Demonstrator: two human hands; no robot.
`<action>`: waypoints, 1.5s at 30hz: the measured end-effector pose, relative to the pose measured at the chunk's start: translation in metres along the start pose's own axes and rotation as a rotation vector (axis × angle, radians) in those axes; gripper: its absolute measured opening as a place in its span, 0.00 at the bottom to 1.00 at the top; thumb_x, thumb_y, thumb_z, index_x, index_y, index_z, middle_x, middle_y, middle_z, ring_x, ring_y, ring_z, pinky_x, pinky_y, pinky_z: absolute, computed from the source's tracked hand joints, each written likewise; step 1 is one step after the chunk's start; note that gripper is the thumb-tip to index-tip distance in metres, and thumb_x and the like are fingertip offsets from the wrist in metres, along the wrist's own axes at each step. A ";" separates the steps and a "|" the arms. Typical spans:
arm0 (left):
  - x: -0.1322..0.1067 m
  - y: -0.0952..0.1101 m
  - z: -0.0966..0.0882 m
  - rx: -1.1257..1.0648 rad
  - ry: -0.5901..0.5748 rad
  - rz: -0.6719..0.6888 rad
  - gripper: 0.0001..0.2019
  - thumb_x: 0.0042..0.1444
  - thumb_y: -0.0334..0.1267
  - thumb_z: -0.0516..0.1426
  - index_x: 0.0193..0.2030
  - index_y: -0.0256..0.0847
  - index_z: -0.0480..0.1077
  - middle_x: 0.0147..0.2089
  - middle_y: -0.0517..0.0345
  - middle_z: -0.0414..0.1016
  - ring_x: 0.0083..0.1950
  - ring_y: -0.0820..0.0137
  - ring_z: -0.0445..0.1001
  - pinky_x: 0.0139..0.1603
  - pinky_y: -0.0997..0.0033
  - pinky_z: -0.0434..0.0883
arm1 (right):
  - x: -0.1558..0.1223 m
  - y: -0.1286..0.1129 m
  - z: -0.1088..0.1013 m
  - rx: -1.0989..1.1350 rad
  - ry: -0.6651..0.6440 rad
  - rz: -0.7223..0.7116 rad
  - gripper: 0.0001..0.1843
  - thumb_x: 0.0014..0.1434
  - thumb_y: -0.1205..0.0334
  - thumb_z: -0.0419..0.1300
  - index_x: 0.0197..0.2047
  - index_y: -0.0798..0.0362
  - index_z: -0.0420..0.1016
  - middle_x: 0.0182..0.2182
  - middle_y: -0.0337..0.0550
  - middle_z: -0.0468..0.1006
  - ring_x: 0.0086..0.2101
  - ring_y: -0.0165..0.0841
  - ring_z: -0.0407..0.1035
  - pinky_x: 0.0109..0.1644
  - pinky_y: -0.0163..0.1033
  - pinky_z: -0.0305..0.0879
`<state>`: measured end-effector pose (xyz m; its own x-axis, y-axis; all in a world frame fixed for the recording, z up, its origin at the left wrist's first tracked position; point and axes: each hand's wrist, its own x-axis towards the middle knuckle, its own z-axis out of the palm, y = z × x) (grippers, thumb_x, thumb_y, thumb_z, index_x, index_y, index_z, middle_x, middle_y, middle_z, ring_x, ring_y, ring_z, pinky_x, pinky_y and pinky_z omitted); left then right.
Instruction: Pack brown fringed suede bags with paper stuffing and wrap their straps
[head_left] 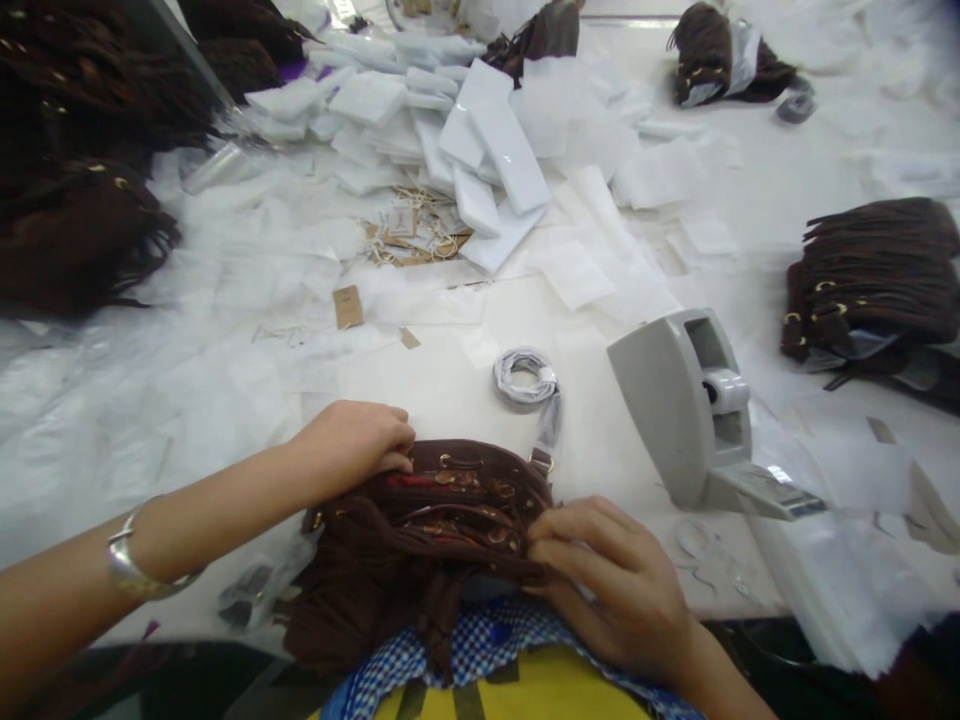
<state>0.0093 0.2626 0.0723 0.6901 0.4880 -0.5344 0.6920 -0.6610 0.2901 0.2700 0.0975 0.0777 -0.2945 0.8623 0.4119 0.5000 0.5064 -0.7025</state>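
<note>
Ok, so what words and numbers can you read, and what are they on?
None can be read.
Brown tag: tiny print, too blurred.
Pale tag in the pile: marks too small.
Yellow cloth: dark shapes, cut off; can't tell if they're letters.

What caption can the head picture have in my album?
Left fingers and right fingers hold a brown bag open near a coiled strap.

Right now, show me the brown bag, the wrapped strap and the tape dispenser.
Brown bag (386, 580), head view: on the near side, below its opening.
Wrapped strap (526, 399), head view: on the coil's lower band.
Tape dispenser (667, 405), head view: on the gray body.
</note>
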 end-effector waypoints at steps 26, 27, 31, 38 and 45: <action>-0.049 0.027 0.040 -0.062 0.453 -0.207 0.24 0.61 0.46 0.58 0.63 0.47 0.65 0.53 0.49 0.79 0.49 0.57 0.78 0.48 0.60 0.73 | 0.039 0.041 0.046 -0.350 0.002 0.168 0.06 0.64 0.63 0.61 0.43 0.51 0.79 0.42 0.46 0.80 0.44 0.39 0.72 0.50 0.45 0.70; -0.050 0.029 0.044 -0.047 0.518 -0.190 0.25 0.61 0.43 0.58 0.65 0.45 0.63 0.54 0.47 0.78 0.52 0.57 0.77 0.50 0.59 0.73 | 0.039 0.038 0.048 -0.365 0.010 0.152 0.08 0.64 0.64 0.60 0.45 0.51 0.79 0.45 0.47 0.80 0.45 0.39 0.72 0.51 0.46 0.70; -0.061 0.056 0.057 -0.063 0.799 -0.096 0.22 0.63 0.38 0.55 0.64 0.43 0.64 0.60 0.47 0.73 0.60 0.60 0.71 0.62 0.55 0.67 | 0.027 0.007 0.045 -0.289 0.095 0.026 0.13 0.66 0.66 0.57 0.52 0.51 0.76 0.51 0.48 0.78 0.50 0.39 0.71 0.56 0.49 0.68; -0.064 0.100 0.110 0.051 0.742 -0.018 0.18 0.65 0.34 0.52 0.60 0.39 0.69 0.63 0.45 0.71 0.63 0.58 0.71 0.64 0.52 0.67 | -0.034 -0.018 0.034 -0.265 0.007 0.024 0.14 0.67 0.64 0.57 0.54 0.52 0.75 0.50 0.49 0.78 0.51 0.39 0.70 0.57 0.51 0.70; -0.084 0.107 0.108 0.000 0.790 -0.008 0.17 0.66 0.37 0.53 0.60 0.42 0.70 0.62 0.48 0.72 0.61 0.61 0.72 0.65 0.54 0.68 | -0.084 0.007 0.027 -0.328 -0.084 0.058 0.23 0.62 0.67 0.61 0.60 0.50 0.69 0.60 0.52 0.70 0.59 0.43 0.66 0.61 0.54 0.68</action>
<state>0.0025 0.0893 0.0630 0.6310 0.7532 0.1860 0.6976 -0.6557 0.2886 0.2759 0.0284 0.0228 -0.3168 0.8936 0.3180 0.7495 0.4413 -0.4934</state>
